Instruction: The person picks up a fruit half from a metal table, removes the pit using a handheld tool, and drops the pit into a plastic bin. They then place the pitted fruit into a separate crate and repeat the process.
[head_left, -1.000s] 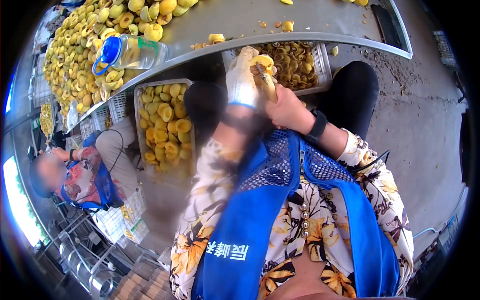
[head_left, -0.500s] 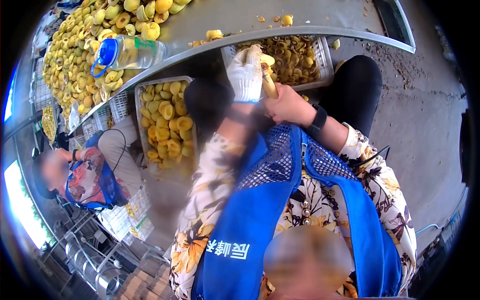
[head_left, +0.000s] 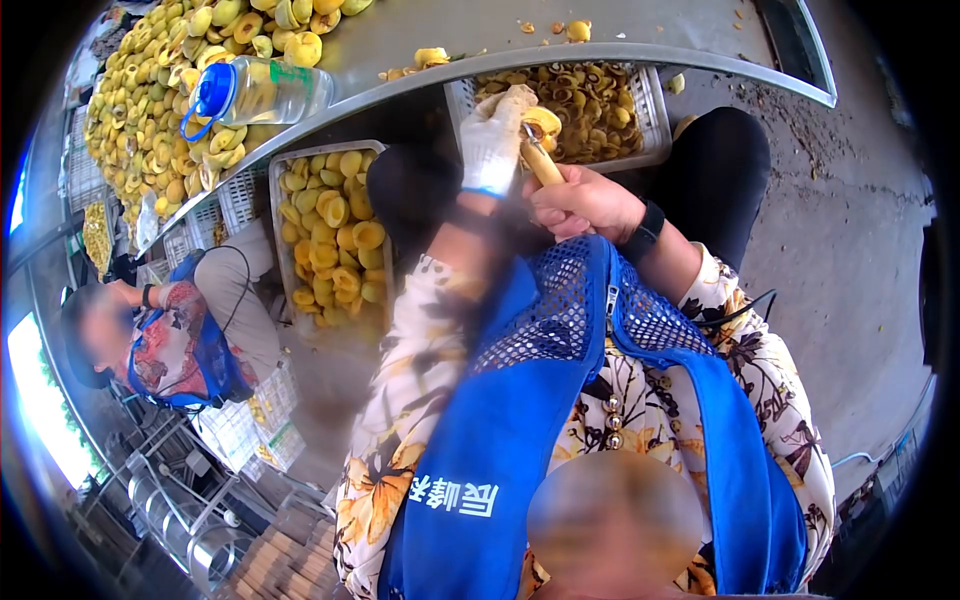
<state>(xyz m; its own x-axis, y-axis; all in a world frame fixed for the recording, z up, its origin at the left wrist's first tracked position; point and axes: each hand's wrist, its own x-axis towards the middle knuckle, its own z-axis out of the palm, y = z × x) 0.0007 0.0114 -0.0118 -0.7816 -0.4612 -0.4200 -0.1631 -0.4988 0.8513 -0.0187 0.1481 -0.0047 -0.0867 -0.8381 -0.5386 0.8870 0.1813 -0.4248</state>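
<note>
My left hand (head_left: 492, 140), in a white knit glove, is closed round a yellow peach half (head_left: 541, 122). My bare right hand (head_left: 590, 203) grips a pitting tool by its pale wooden handle (head_left: 541, 162). The tool's metal end meets the fruit, partly hidden by it. Both hands are above my knees, near the table's front edge. Just beyond them stands a white crate (head_left: 655, 128) of peels and fruit scraps. Left of my knees is another crate (head_left: 283, 215), filled with yellow peach halves (head_left: 335, 212).
A metal table (head_left: 440, 22) runs across the front, with a large heap of peach halves (head_left: 140, 100) at its left. A clear bottle with a blue cap (head_left: 275, 92) lies near its edge. At the left sits another person (head_left: 190, 340); white crates (head_left: 250, 425) and stacked bricks (head_left: 285, 560) are nearby.
My right hand has shifted slightly and its fingers have loosened somewhat round the handle. The fruit has turned, showing more of its hollow and the tool's metal end.
</note>
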